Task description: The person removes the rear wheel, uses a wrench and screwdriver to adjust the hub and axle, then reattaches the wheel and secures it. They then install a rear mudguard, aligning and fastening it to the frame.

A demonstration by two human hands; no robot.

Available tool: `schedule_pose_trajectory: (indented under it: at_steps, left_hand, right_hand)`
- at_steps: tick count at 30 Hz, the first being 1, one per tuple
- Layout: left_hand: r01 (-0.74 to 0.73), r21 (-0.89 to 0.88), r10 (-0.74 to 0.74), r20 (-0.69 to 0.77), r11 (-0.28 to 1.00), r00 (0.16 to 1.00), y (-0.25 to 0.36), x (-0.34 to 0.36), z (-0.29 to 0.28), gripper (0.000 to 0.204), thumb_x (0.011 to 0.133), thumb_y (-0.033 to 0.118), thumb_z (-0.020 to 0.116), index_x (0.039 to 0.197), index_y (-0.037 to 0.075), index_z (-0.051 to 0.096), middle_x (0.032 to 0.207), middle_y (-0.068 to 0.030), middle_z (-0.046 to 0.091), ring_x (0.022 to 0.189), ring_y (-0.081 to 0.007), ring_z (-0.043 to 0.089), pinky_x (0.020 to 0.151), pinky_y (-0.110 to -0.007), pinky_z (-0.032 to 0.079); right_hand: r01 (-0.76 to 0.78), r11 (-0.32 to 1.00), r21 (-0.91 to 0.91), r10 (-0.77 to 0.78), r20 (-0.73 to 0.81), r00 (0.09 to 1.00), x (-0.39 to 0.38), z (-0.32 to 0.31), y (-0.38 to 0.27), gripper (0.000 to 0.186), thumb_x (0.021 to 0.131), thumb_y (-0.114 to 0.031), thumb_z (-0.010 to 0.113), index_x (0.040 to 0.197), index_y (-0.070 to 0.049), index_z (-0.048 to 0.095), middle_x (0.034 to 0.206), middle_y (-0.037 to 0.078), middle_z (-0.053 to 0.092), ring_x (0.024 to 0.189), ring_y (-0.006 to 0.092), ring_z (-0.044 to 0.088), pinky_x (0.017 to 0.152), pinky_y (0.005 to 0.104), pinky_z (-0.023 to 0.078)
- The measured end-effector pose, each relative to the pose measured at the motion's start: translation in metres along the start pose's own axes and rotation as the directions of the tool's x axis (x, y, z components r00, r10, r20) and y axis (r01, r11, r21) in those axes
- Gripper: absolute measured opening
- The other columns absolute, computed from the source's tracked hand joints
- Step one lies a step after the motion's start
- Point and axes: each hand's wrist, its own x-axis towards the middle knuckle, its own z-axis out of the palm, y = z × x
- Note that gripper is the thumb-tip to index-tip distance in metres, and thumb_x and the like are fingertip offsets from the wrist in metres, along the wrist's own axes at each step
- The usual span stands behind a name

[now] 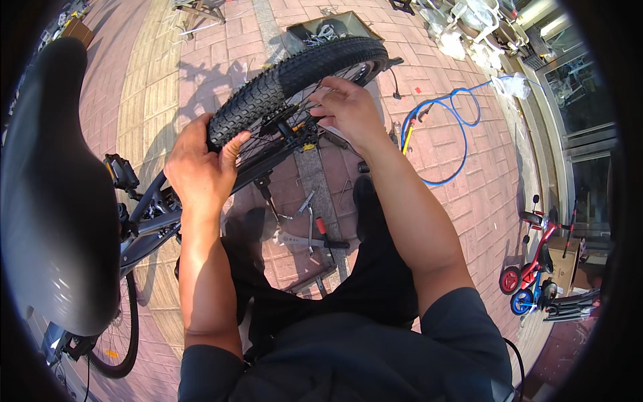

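Note:
A bicycle wheel with a black knobbly tyre (251, 104) stands tilted in front of me, joined to the dark bicycle frame (153, 224). My left hand (202, 164) is closed round the near-left part of the tyre, thumb on the right side and fingers on the left. On the wheel's right side is my right hand (347, 112), its fingers apart and slightly curled beside the spokes, near the rim. Nothing shows in it; whether its fingertips touch the spokes I cannot tell. The hub (293, 134) sits below and left of my right hand.
A black saddle (43, 174) fills the left side. Between my legs lie a wrench (307, 199), a red-handled tool (321, 226) and other tools. A metal tray (365, 27) of parts stands beyond the wheel. Right are a coiled blue hose (466, 147) and a small red bike (534, 268).

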Motion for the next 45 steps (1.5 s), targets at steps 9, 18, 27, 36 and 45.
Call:
schedule_pose_trajectory:
  at_steps: [9,18,27,36,45]
  left_hand:
    - [0.04,0.03,-0.041,0.052,0.999,0.998,0.004,0.001,-0.005,0.062,0.078,0.049,0.081,0.117,0.004,0.065,0.096,-0.0168,0.069,0.089,-0.0384,0.069,0.075,-0.044,0.054]
    - [0.025,-0.012,-0.026,-0.047,1.0,0.999,0.006,-0.003,0.001,0.061,0.075,0.039,0.088,0.119,0.003,0.067,0.102,-0.0175,0.071,0.092,-0.0372,0.07,0.081,-0.041,0.055]
    - [0.005,-0.043,-0.009,-0.092,0.999,0.996,0.007,-0.003,0.003,0.054,0.075,0.031,0.088,0.116,0.004,0.067,0.101,-0.0167,0.071,0.091,-0.0365,0.07,0.079,-0.04,0.055]
    - [0.015,-0.063,-0.022,-0.098,0.998,0.995,0.009,-0.004,0.005,0.053,0.077,0.03,0.087,0.117,0.003,0.068,0.103,-0.017,0.071,0.095,-0.0346,0.071,0.085,-0.039,0.054]
    - [0.037,-0.135,-0.051,-0.104,0.99,0.993,0.006,-0.009,0.009,0.058,0.08,0.028,0.089,0.121,-0.005,0.064,0.103,-0.0141,0.068,0.091,-0.0212,0.067,0.084,-0.031,0.053]
  right_hand:
    - [-0.051,0.997,-0.06,0.049,-0.026,0.998,-0.017,-0.017,-0.007,0.045,0.098,-0.022,0.064,0.135,0.001,0.057,0.116,0.013,0.071,0.093,0.0173,0.071,0.073,0.0264,0.054]
    - [-0.057,0.917,-0.394,0.071,0.02,0.997,-0.006,-0.05,0.038,0.034,0.094,-0.015,0.063,0.123,0.002,0.067,0.11,0.015,0.074,0.094,0.0233,0.072,0.076,0.0315,0.055]
    - [0.398,0.384,-0.833,-0.344,0.271,0.899,0.0,-0.033,0.135,0.036,0.085,-0.008,0.058,0.12,-0.005,0.07,0.123,0.017,0.069,0.104,0.0388,0.067,0.085,0.0448,0.055]
    - [0.471,0.493,-0.732,-0.559,0.148,0.816,-0.004,-0.046,0.158,0.03,0.085,-0.01,0.058,0.111,-0.002,0.07,0.116,0.02,0.07,0.1,0.0407,0.068,0.084,0.0486,0.055]
    - [-0.144,0.202,-0.969,0.249,-0.092,0.964,-0.044,-0.106,0.392,0.025,0.086,-0.023,0.06,0.085,-0.005,0.077,0.093,0.018,0.073,0.087,0.0371,0.072,0.08,0.0481,0.057]
